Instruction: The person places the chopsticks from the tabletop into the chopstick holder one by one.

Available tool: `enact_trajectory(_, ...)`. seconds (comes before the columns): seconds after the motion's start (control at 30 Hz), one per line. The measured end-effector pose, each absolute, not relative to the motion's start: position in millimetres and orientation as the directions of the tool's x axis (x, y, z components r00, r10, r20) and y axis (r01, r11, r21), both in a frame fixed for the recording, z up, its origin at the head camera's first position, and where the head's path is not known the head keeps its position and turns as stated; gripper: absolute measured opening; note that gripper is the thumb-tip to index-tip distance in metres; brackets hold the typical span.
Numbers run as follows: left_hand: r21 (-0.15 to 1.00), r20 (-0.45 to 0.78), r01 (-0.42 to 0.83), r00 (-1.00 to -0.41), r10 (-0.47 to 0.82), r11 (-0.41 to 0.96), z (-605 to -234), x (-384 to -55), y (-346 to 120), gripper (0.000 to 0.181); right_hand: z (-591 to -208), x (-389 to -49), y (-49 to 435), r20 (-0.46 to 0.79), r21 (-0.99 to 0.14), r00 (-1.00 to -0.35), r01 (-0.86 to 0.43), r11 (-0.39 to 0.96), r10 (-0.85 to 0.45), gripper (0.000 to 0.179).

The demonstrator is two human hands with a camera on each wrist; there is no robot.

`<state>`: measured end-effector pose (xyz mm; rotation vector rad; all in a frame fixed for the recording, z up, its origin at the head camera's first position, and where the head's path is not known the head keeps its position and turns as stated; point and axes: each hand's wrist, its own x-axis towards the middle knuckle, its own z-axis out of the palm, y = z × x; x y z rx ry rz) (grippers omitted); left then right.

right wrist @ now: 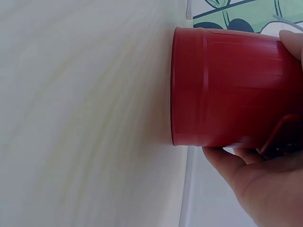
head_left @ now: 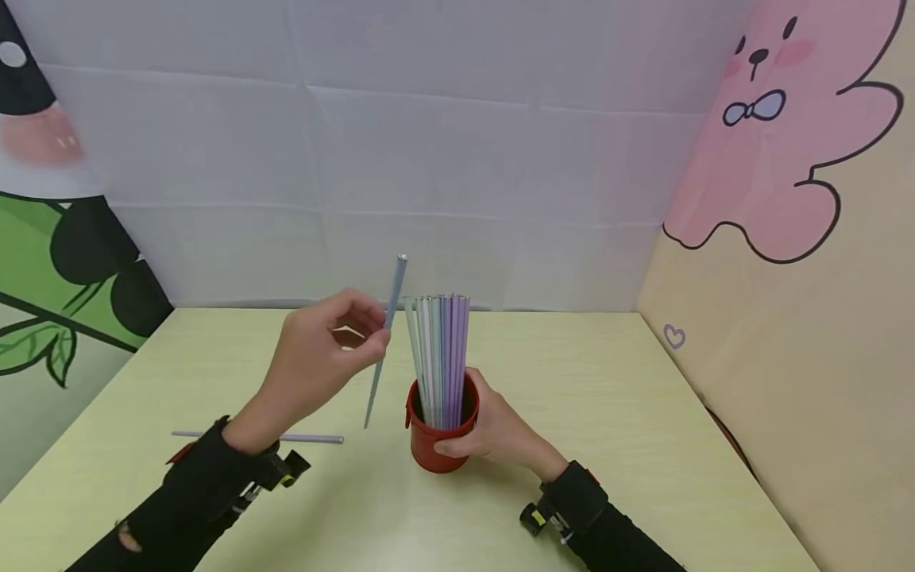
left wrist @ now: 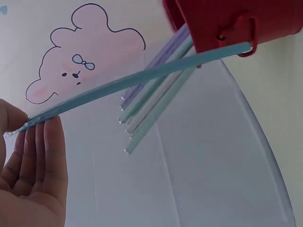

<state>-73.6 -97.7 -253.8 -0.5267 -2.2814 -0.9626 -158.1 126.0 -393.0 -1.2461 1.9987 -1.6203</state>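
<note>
My left hand (head_left: 322,342) pinches a light blue straw (head_left: 395,290) between thumb and fingertips. The straw leans, its upper end tilted right, just left of a small red metal bucket (head_left: 432,454). In the left wrist view the blue straw (left wrist: 156,72) crosses in front of the bucket's side. White, mint and purple straws (head_left: 443,349) stand bundled in the bucket. My right hand (head_left: 503,425) grips the bucket from the right, thumb across its front. The right wrist view shows the bucket (right wrist: 227,90) with its base at the tabletop.
A single purple straw (head_left: 314,438) lies on the pale wooden table (head_left: 608,397), partly hidden behind my left wrist. A white cloth (head_left: 429,159) hangs along the table's back edge. A wall with a pink bear (head_left: 786,143) borders the right side.
</note>
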Motion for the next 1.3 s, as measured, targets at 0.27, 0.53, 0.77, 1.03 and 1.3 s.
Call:
enact_trajectory(0.27,0.54,0.715,0.56,-0.699,0.009,0.629,-246.7,-94.6,-80.4,0.013,-396.3,-160.6,125.2,0.304,-0.894,-0.574,-0.448,-0.02,-0.76,0.09)
enact_trajectory(0.53,0.6,0.703,0.552,-0.71,-0.052,0.579,-242.4,-95.7,-63.9,0.012,-420.8,-176.0,121.0,0.295,-0.891,-0.592,-0.454,0.007,-0.75,0.093)
enact_trajectory(0.77,0.621,0.681,0.537,-0.73,-0.055,0.572,-282.3,-123.4,-77.7,0.012,-424.0,-178.4,120.8,0.308,-0.892,-0.58,-0.452,-0.017,-0.754,0.094)
enact_trajectory(1.03,0.642,0.639,0.487,-0.767,-0.062,0.593,-307.0,-127.5,-81.1,0.012,-423.7,-178.0,121.6,0.303,-0.895,-0.587,-0.447,-0.013,-0.751,0.094)
enact_trajectory(1.3,0.628,0.614,0.45,-0.788,-0.05,0.635,-319.9,-125.1,-87.4,0.013,-424.5,-178.7,121.1,0.289,-0.902,-0.597,-0.431,-0.004,-0.748,0.094)
